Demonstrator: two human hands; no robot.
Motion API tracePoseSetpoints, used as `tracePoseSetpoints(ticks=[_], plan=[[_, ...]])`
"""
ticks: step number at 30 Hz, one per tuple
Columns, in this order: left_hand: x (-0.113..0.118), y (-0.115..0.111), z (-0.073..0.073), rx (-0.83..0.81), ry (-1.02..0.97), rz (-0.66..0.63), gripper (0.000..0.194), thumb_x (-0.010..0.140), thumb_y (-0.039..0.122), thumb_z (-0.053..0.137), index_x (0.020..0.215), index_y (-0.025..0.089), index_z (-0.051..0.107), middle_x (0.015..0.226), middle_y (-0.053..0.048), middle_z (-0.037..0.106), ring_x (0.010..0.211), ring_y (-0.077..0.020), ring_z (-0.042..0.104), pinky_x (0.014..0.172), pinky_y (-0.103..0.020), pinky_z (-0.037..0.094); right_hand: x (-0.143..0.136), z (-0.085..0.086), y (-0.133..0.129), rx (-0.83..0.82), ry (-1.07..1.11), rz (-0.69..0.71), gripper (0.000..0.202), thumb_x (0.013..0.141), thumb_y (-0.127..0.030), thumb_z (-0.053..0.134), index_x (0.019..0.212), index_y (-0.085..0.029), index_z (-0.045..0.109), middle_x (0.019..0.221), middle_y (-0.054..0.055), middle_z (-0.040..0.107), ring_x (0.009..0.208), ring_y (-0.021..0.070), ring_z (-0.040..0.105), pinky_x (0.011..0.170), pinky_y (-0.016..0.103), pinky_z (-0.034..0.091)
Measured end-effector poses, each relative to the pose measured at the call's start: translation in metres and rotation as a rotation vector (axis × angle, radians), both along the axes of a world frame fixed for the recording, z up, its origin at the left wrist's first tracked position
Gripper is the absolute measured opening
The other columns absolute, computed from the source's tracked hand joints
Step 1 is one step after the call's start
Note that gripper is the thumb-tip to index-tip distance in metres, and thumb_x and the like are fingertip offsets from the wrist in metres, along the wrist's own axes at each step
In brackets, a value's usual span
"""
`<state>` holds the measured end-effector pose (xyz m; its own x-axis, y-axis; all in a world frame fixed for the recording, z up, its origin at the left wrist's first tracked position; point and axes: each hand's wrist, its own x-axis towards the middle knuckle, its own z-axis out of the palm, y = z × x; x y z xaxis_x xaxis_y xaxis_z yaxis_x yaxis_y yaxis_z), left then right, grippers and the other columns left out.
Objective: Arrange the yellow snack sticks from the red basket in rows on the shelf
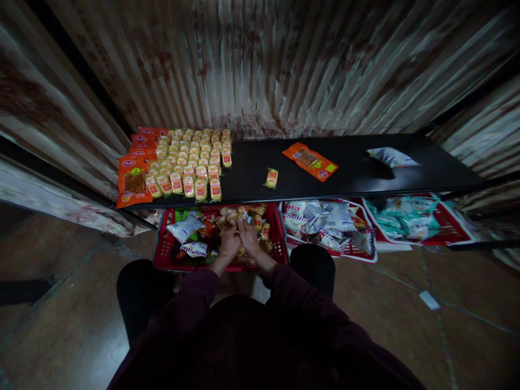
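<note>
My left hand (231,242) and my right hand (247,236) are side by side inside a red basket (158,250) below the shelf edge. Their fingers are curled and close together among small wrapped snack cakes (257,221); what they grip is hidden. Blue-and-white packets (186,226) lie in the basket's left half. On the black shelf (247,162) above, many yellow wrapped cakes (188,186) stand in tight rows. Orange snack bags (134,181) line the left end of these rows. One single wrapped cake (271,178) lies apart, right of the rows.
Another orange bag (311,161) and a white packet (391,157) lie farther right on the shelf. Below stand a basket of white packets (333,216) and a basket of teal packets (410,219). A pleated curtain (260,65) hangs behind. My knees (312,273) flank the near basket.
</note>
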<state>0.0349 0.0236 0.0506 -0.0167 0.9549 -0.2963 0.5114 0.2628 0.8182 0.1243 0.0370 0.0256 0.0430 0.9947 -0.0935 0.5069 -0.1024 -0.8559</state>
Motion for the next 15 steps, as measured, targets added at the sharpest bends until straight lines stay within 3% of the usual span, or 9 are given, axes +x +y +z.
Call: tracePoseSetpoints(ticks=[6, 11, 15], plan=[[0.02, -0.005, -0.021, -0.099, -0.094, 0.031, 0.033, 0.071, 0.008, 0.05, 0.098, 0.016, 0.069, 0.099, -0.009, 0.071, 0.091, -0.0191, 0.062, 0.089, -0.029, 0.045, 0.021, -0.024, -0.011, -0.019, -0.021, -0.013, 0.048, 0.094, -0.045, 0.026, 0.089, -0.018, 0.066, 0.097, 0.012, 0.068, 0.096, 0.0209, 0.062, 0.091, 0.033, 0.044], [0.037, 0.0, -0.025, -0.138, -0.104, 0.03, 0.031, 0.073, 0.012, 0.053, 0.099, 0.017, 0.068, 0.099, -0.01, 0.071, 0.092, -0.0205, 0.062, 0.088, -0.029, 0.045, 0.038, -0.028, -0.008, -0.049, -0.057, -0.067, 0.049, 0.094, -0.044, 0.025, 0.089, -0.017, 0.065, 0.091, 0.011, 0.068, 0.091, 0.0218, 0.062, 0.087, 0.034, 0.046], [0.046, 0.006, -0.028, -0.148, -0.141, 0.048, 0.033, 0.072, 0.013, 0.055, 0.102, 0.019, 0.068, 0.1, -0.01, 0.071, 0.095, -0.0219, 0.062, 0.087, -0.029, 0.045, 0.046, -0.03, -0.003, -0.019, -0.103, -0.108, 0.049, 0.095, -0.042, 0.024, 0.093, -0.015, 0.065, 0.098, 0.014, 0.067, 0.099, 0.0238, 0.061, 0.094, 0.038, 0.043]])
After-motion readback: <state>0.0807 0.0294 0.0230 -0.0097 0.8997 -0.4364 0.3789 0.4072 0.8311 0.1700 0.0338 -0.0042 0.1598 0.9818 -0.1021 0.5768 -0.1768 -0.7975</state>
